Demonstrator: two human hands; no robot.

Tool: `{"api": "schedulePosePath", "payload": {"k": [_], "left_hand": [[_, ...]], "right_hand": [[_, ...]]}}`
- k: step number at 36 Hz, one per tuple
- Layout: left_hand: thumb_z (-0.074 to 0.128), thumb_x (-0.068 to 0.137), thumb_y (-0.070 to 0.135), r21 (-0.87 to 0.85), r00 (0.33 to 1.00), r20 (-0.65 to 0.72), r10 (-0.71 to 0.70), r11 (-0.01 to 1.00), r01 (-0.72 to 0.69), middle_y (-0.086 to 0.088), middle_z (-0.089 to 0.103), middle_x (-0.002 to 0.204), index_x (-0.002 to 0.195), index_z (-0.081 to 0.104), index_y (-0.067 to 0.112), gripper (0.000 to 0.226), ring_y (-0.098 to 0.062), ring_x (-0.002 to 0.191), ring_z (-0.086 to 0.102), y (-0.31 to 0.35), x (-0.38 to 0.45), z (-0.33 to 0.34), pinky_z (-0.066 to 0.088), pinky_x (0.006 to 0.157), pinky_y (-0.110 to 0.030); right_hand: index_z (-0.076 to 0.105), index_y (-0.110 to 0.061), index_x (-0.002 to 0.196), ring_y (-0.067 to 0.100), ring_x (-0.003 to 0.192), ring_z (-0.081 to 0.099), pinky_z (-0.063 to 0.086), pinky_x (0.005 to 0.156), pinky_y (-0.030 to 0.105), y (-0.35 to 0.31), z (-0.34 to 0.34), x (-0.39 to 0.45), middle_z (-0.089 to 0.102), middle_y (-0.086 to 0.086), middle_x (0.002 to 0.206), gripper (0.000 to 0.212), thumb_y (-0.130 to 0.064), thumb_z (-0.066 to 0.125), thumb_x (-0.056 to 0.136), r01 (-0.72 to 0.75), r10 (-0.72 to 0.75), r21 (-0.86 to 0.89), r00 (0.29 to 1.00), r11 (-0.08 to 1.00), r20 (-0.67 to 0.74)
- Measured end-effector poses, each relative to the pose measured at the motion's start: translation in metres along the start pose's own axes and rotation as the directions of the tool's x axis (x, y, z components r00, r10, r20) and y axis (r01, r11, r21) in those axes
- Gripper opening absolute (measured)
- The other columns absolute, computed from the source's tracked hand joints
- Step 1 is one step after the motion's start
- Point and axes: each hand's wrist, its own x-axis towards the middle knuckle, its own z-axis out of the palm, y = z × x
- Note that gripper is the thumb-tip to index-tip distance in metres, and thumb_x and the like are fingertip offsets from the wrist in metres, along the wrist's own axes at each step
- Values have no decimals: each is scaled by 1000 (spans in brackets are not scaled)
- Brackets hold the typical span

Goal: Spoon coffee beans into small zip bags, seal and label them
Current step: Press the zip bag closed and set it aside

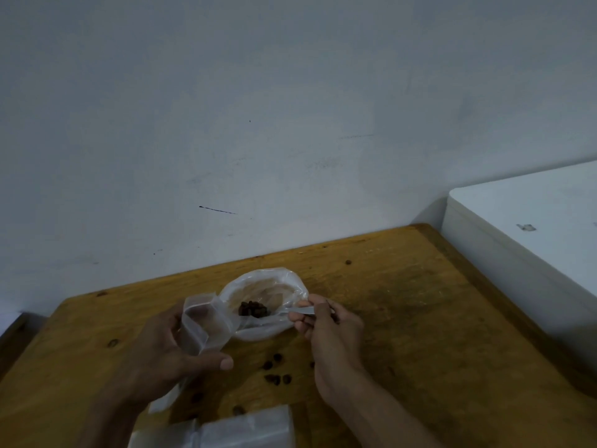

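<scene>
spare zip bags (226, 430) lie at the bottom edge. at frame centre my left hand (168, 347) grips a small zip bag (203, 324), mouth gaping, nothing visible inside. my right hand (326, 328) pinches a spoon (298, 311) whose tip enters the large plastic bag (268, 286) holding coffee beans (253, 308).

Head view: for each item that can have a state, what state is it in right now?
small zip bag: mouth open, looks empty, held in left hand
spoon: pinched by right hand, reaching into large bag
large bag: open on table, few beans left
coffee beans: small pile inside large bag
loose beans: spilled on table
spare zip bags: stacked flat, unfilled
</scene>
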Motion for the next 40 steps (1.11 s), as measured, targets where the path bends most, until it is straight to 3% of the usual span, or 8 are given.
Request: {"api": "schedulePosePath", "payload": {"k": [14, 18, 21, 27, 35, 38, 40], "left_hand": [[89, 22, 60, 25, 1000, -14, -9, 1000, 9, 11, 64, 113, 108, 56, 40, 94, -9, 100, 59, 3, -1, 3, 49, 69, -18], [88, 20, 65, 19, 1000, -27, -5, 1000, 5, 6, 65, 114, 114, 59, 33, 104, -13, 102, 61, 0, 4, 4, 51, 69, -21], [89, 21, 58, -38, 999, -53, 4, 999, -6, 6, 66, 107, 106, 60, 34, 93, -10, 96, 63, 5, 8, 4, 53, 64, -20], [97, 30, 49, -70, 996, -92, -10, 998, 4, -3, 73, 103, 108, 65, 19, 90, -16, 90, 71, 2, 27, 1, 60, 67, -30], [94, 27, 50, -163, 976, -209, -57, 986, 23, 0, 72, 95, 102, 67, 14, 87, -18, 87, 69, 2, 46, 8, 58, 57, -26], [97, 41, 40, -155, 965, -252, -67, 988, 28, -3, 67, 92, 96, 64, 13, 71, -23, 90, 64, 1, 52, 10, 53, 59, -29], [93, 52, 29, -164, 960, -271, -65, 986, 20, 0, 65, 90, 90, 60, 18, 52, -17, 86, 63, 5, 57, 12, 50, 57, -25]], "right_hand": [[67, -13, 99, 16, 71, 73, 58, 60, 20, -12, 3, 4, 75, 10, 90, 13, -11, 54, 101, 68, -68, 13, 998, 998, -4], [67, -7, 104, 18, 73, 73, 58, 61, 21, -18, 2, 5, 75, 13, 95, 14, -11, 54, 101, 93, -93, 4, 996, 996, 9], [68, -5, 108, 22, 78, 74, 59, 62, 21, -23, 2, 6, 75, 13, 94, 15, -12, 56, 100, 112, -112, 4, 994, 994, 11], [67, -5, 106, 16, 67, 72, 57, 57, 19, -36, 4, 4, 74, 16, 96, 13, -8, 57, 99, 137, -137, 32, 990, 990, 21], [67, -5, 106, 17, 70, 73, 57, 61, 23, -45, 5, 2, 75, 13, 95, 14, -8, 56, 100, 166, -166, 24, 986, 986, 23], [67, -5, 106, 18, 70, 74, 56, 60, 22, -48, 5, 2, 75, 13, 95, 14, -8, 55, 100, 173, -174, 32, 985, 984, 16], [67, -4, 107, 16, 68, 74, 56, 57, 20, -50, 6, 1, 74, 12, 93, 15, -8, 54, 101, 181, -181, 30, 983, 983, 15]]}}
